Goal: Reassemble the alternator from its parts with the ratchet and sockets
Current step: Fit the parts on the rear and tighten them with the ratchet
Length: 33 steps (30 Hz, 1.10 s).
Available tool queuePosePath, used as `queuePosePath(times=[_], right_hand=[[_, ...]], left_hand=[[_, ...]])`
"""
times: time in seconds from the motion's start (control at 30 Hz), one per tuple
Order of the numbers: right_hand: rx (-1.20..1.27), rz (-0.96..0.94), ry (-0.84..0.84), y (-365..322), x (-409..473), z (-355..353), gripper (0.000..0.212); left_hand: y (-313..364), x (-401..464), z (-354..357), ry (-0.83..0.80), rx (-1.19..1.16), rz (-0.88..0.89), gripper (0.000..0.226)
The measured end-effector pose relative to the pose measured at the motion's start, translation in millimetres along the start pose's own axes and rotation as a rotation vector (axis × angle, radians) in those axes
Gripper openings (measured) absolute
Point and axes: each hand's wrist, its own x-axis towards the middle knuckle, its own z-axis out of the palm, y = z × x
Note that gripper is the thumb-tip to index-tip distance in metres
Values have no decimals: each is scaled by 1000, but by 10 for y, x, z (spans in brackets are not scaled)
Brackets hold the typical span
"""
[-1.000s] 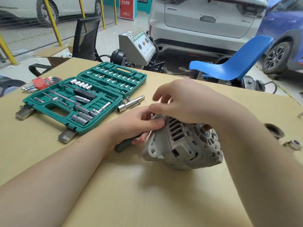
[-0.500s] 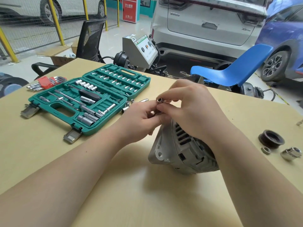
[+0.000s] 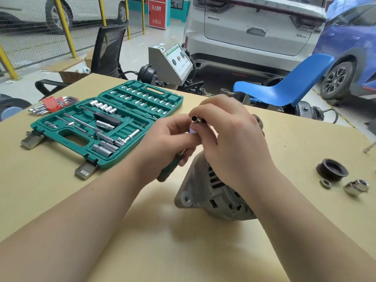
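Grey ribbed alternator mid-counter, both hands raised since 1 s ago: right grip pinching socket, left grip round ratchet (green handle).

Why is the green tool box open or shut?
Open: the green tool box lies flat on the table, lid folded back, sockets showing.

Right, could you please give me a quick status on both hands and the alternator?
Left hand grips green-handled tool; right hand pinches socket. Alternator on table, untouched. Nothing in the way.
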Motion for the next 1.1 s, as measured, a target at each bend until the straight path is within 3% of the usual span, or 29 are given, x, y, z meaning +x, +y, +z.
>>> queuePosePath(times=[0.13,0.27,0.37,0.53,0.63,0.7,0.83,0.9,0.97,1.1], right_hand=[[46,-28,132,26,-20,18,16],[138,-14,152,65,-8,8,17],[193,-19,161,38,-35,17,14],[339,72,203,-31,-47,12,28],[524,203,110,-96,-60,-46,34],[719,268,51,-125,-34,-127,32],[974,391,131,-89,77,-280,21],[1029,486,167,-65,107,-332,19],[1119,571,202,-21,140,-382,18],[1277,610,320,114,199,-551,12]], left_hand=[[-10,68,-133,-111,-441,-78,22],[-44,87,-110,-117,-562,-73,22],[-43,83,-97,-26,-578,-44,29],[175,-12,-48,161,-316,185,38],[347,-6,82,303,-222,310,44],[463,38,198,308,-66,423,46],[610,187,339,261,393,600,47],[606,252,336,251,524,621,59],[466,249,294,197,472,609,64],[-64,57,205,123,350,412,42]])
